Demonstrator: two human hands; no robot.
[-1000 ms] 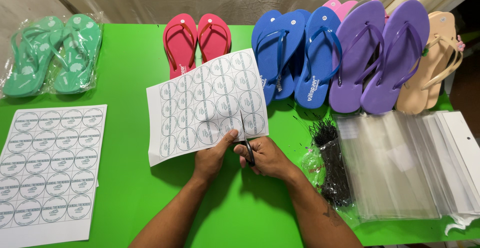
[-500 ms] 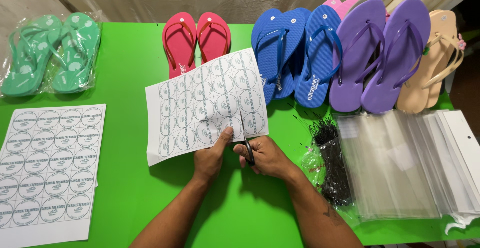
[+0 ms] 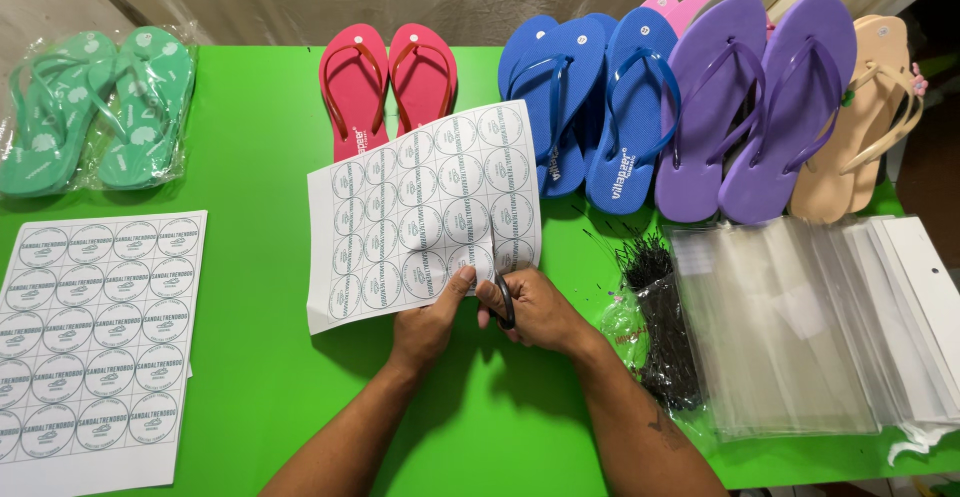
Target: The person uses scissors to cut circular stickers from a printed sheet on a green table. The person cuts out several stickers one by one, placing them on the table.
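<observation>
My left hand (image 3: 428, 325) pinches the lower edge of a round-label sheet (image 3: 425, 212) while my right hand (image 3: 535, 309), closed on black scissors (image 3: 503, 297), starts a cut up from that edge. The cut looks barely begun; nearly every label remains joined. Left of the sheet lies a second, uncut label sheet (image 3: 95, 337). Right of it sit black ties (image 3: 660, 327) and clear bags (image 3: 790, 327). Beyond it, pink flip-flops (image 3: 388, 82) line the green table (image 3: 250, 157).

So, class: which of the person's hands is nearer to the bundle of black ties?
Right. The right hand works the scissors just left of the black ties; the left hand holds the sticker sheet farther left.
</observation>
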